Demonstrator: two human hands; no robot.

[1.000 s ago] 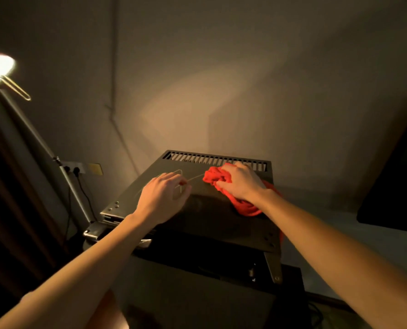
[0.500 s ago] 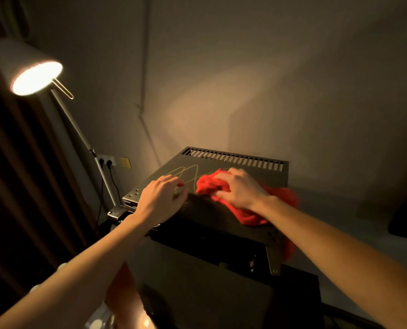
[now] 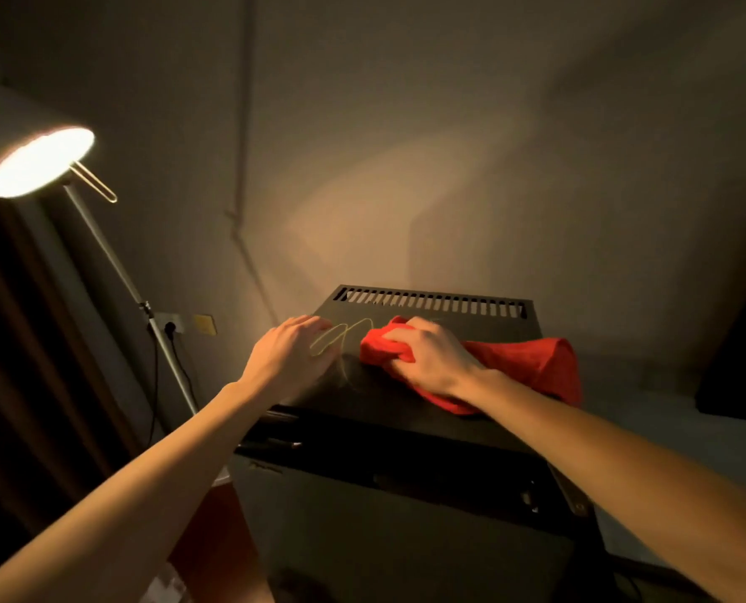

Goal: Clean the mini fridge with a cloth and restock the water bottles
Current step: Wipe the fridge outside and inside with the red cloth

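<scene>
The dark mini fridge (image 3: 406,507) stands below me with a vent grille along the back of its flat top. A red cloth (image 3: 532,367) lies bunched on that top and trails over the right edge. My right hand (image 3: 427,359) grips the cloth's left end and presses it on the top. My left hand (image 3: 290,356) rests on the top's left part with its fingers loosely bent, holding nothing. Pale curved streaks show on the surface between the two hands. No water bottles are in view.
A lit floor lamp (image 3: 40,161) stands at the left, its slanted pole (image 3: 144,306) running down beside the fridge. A wall socket with a plugged cable (image 3: 168,328) sits behind the pole. A dark object (image 3: 741,363) fills the right edge, above a pale surface.
The view has swung left, bringing the lamp head further in. My right hand has shifted the cloth a little leftwards across the fridge top. My left hand stays on the top's left part.
</scene>
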